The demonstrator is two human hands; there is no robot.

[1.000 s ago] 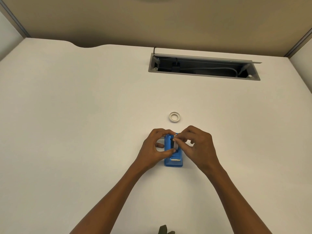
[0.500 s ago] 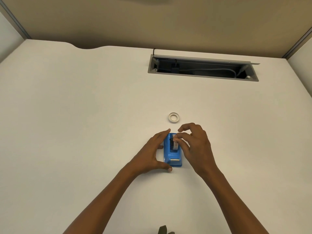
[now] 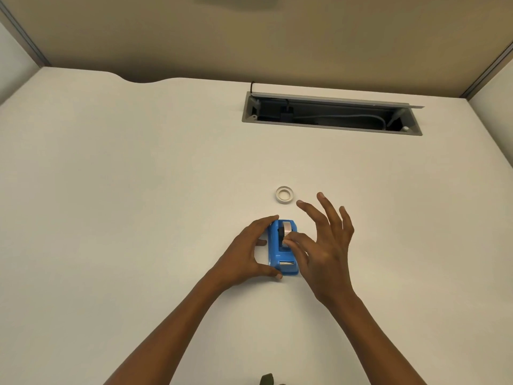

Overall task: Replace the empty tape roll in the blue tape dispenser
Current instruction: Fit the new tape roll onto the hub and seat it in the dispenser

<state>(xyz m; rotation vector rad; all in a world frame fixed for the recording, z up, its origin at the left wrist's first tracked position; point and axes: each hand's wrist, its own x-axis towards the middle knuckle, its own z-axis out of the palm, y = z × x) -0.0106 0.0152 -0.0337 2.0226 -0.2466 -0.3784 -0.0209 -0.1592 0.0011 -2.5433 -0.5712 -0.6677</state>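
The blue tape dispenser (image 3: 274, 245) lies on the white desk with its cutter end toward me. A pale tape roll (image 3: 288, 226) sits in its slot. My left hand (image 3: 244, 254) grips the dispenser from the left, fingertips at its far end and thumb at its near corner. My right hand (image 3: 324, 245) is on the right side. Its thumb and forefinger pinch at the near side of the roll, and its other fingers are spread wide. The empty white tape core (image 3: 284, 194) lies flat on the desk just beyond the dispenser, untouched.
An open cable tray (image 3: 331, 126) with wires and a raised lid is sunk into the desk at the back. Partition walls close off the back and both sides. A small dark object (image 3: 268, 379) shows at the bottom edge.
My left hand slid off the top of the dispenser and now clamps it from the side. My right hand's free fingers have fanned out, and the roll shows more fully in the slot.
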